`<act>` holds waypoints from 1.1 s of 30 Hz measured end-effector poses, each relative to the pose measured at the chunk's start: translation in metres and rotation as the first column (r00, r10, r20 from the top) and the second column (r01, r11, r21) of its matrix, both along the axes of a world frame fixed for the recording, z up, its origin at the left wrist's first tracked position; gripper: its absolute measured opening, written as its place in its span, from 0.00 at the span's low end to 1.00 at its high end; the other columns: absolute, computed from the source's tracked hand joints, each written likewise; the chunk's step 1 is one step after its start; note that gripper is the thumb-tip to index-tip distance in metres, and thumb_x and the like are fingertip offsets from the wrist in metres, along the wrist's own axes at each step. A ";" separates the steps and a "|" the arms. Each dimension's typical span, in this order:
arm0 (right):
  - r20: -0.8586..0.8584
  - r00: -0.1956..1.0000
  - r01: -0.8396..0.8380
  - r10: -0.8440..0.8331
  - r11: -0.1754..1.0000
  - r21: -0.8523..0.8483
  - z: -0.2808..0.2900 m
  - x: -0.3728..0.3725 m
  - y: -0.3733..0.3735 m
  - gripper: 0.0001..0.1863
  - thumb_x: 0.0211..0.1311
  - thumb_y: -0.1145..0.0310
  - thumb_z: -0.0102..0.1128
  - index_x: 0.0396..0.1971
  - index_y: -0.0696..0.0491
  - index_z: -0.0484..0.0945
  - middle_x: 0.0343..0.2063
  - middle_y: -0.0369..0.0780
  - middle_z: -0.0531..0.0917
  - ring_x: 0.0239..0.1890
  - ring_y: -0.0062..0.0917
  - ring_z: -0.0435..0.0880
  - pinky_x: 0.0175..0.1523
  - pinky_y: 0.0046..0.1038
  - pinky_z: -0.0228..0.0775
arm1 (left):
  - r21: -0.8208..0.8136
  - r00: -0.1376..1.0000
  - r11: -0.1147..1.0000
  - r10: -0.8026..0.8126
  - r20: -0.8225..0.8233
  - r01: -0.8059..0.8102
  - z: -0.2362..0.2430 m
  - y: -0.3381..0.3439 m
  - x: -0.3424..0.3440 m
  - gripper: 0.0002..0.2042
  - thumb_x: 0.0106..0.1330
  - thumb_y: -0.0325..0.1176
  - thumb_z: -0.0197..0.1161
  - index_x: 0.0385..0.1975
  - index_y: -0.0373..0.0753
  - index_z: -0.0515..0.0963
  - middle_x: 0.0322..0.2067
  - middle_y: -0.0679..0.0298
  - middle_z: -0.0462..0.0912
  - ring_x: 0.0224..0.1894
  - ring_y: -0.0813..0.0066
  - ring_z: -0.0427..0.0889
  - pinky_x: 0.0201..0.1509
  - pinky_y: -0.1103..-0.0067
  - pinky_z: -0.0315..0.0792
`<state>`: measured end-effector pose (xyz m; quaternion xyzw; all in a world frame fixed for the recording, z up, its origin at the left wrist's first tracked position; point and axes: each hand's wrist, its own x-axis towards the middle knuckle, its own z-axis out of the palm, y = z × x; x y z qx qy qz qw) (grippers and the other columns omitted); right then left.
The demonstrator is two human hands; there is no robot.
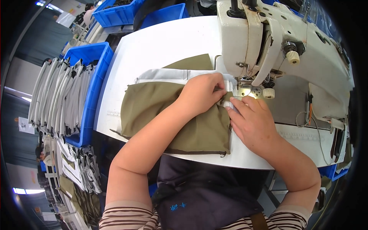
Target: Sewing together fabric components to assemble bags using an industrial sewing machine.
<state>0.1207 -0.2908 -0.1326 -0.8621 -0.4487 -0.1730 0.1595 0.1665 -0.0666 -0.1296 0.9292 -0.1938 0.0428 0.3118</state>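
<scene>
An olive-green fabric piece with white lining lies on the white sewing table. A dark zipper runs along its near edge. My left hand rests over the piece's right part, fingers bent and pinching the cloth near the edge. My right hand grips the same edge from the right, thumb and fingertips on the fabric just left of the lit needle area. Right beside both hands stands the presser foot of a cream sewing machine. What lies under the fingertips is partly hidden.
A blue bin at the left holds a row of stacked grey-white pieces. More blue bins stand at the back. Tweezers or a small orange-handled tool and black-handled scissors are at the right. Below the left bin hang more fabric pieces.
</scene>
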 end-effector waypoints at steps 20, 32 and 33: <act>-0.032 0.987 0.157 -0.159 0.986 -0.057 -0.006 0.015 -0.004 0.17 0.56 0.69 0.72 0.46 0.54 0.86 0.55 0.40 0.82 0.50 0.31 0.83 0.51 0.37 0.71 | -0.060 0.999 0.998 -0.030 -0.019 0.028 -0.008 -0.014 0.036 0.08 0.62 0.34 0.69 0.33 0.36 0.83 0.32 0.55 0.87 0.39 0.52 0.86 0.45 0.62 0.78; 0.010 0.987 0.162 -0.161 0.986 -0.043 -0.003 0.016 -0.004 0.17 0.55 0.70 0.72 0.47 0.54 0.86 0.53 0.39 0.83 0.50 0.29 0.83 0.50 0.35 0.71 | -0.050 1.000 0.999 0.020 0.016 -0.019 -0.011 -0.017 0.036 0.07 0.61 0.33 0.69 0.32 0.36 0.81 0.32 0.55 0.87 0.39 0.52 0.86 0.44 0.61 0.78; 0.016 0.986 0.165 -0.165 0.985 -0.047 -0.004 0.017 -0.005 0.17 0.56 0.70 0.71 0.47 0.54 0.86 0.53 0.39 0.83 0.49 0.29 0.83 0.50 0.35 0.71 | -0.054 1.000 0.998 0.018 0.014 -0.017 -0.010 -0.017 0.037 0.07 0.61 0.33 0.69 0.32 0.36 0.81 0.32 0.55 0.87 0.39 0.52 0.86 0.44 0.61 0.78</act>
